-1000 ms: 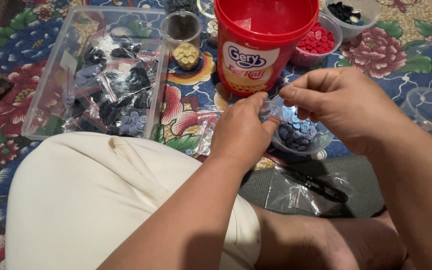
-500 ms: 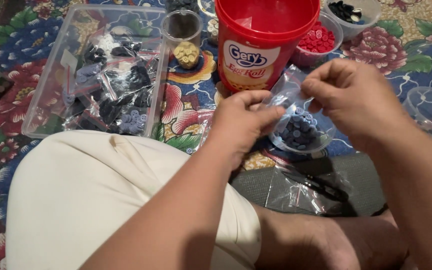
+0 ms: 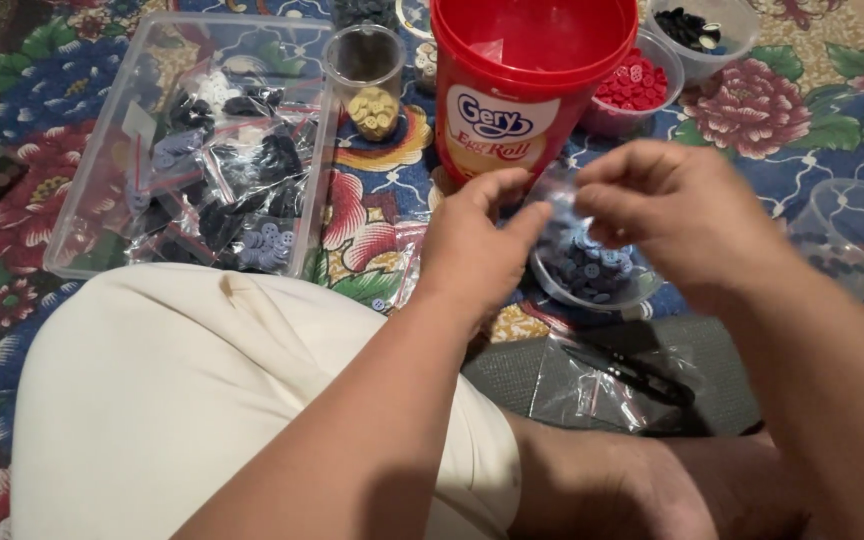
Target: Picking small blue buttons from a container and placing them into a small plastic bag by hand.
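both hands, left hand point(image 3: 472, 240) and right hand point(image 3: 672, 215), pinch a small clear bag point(image 3: 552, 195) over a half-filled bowl of blue-grey buttons point(image 3: 592, 275) mid-mat, with many bagged buttons left in the clear tray point(image 3: 82, 200) at the mat's left edge.

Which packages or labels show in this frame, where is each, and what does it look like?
Red bucket: top centre, round, open; cream label with a blue oval.
Small clear bag: held between left hand and right hand, over a clear bowl of blue buttons.
Clear bags of dark buttons: in the clear tray, left.
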